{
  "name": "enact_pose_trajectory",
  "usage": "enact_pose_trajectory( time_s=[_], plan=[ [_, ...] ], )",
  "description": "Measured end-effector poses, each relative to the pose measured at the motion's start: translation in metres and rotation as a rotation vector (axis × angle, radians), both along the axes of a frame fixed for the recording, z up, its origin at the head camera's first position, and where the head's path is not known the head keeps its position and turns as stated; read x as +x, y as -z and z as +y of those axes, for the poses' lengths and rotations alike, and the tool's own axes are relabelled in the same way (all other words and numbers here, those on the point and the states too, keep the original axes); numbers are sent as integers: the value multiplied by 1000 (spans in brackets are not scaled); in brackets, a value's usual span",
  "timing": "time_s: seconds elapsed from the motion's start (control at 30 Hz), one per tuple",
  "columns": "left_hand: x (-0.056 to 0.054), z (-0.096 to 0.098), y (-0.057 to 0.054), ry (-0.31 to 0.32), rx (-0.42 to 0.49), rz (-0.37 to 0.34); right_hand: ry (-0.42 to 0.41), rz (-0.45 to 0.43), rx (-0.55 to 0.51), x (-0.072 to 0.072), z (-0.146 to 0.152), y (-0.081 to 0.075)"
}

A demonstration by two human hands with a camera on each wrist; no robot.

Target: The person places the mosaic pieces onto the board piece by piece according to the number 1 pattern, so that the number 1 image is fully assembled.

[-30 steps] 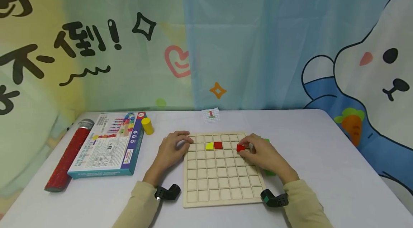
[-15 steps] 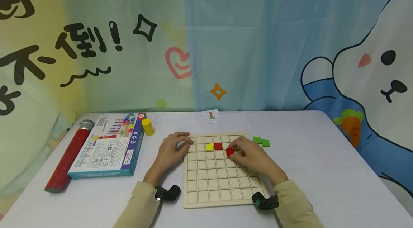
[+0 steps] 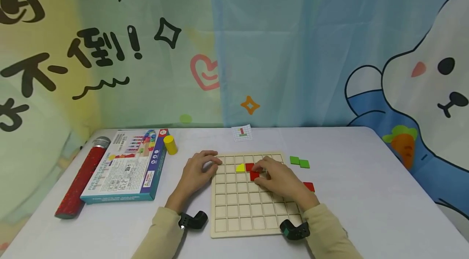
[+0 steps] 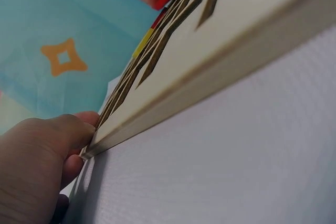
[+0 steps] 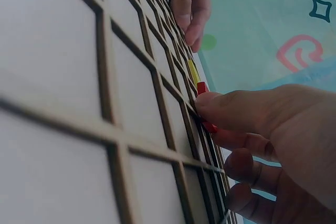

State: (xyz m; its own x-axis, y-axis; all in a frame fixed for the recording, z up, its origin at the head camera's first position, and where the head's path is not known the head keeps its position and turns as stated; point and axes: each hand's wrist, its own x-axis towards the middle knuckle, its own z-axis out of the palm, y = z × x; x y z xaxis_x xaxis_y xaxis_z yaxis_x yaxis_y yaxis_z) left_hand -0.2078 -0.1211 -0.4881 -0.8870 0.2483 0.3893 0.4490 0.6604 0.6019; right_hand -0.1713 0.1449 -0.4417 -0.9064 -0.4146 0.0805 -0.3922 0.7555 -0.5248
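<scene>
A pale wooden grid board lies on the table. My left hand grips its far left corner; in the left wrist view the thumb and fingers close round that corner. A yellow tile with a slanted side and a red square tile sit side by side in a row near the board's far edge. Just nearer to me, my right hand pinches a second red square tile between thumb and fingertips, close over the grid. That tile partly shows below the thumb in the right wrist view.
Two green tiles lie right of the board, and another red tile shows beside my right wrist. Behind the board is a small pattern card. To the left are a flat box, a yellow cylinder and a red tube with a silver end.
My right hand has moved left across the board with the red tile, from the right side to just below the other red tile. My left hand has stayed at the corner.
</scene>
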Motion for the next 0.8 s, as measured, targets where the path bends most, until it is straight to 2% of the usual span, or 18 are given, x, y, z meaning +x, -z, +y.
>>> enact_pose_trajectory(
  time_s=[0.27,0.63,0.8],
  plan=[
    [-1,0,1,4,1,-4,-28,-7,5,-1,-6,1],
    [0,1,2,4,8,3,5,-9,20,0,-9,0],
    [0,0,2,4,2,21,-15,10,16,0,-8,0]
  ],
)
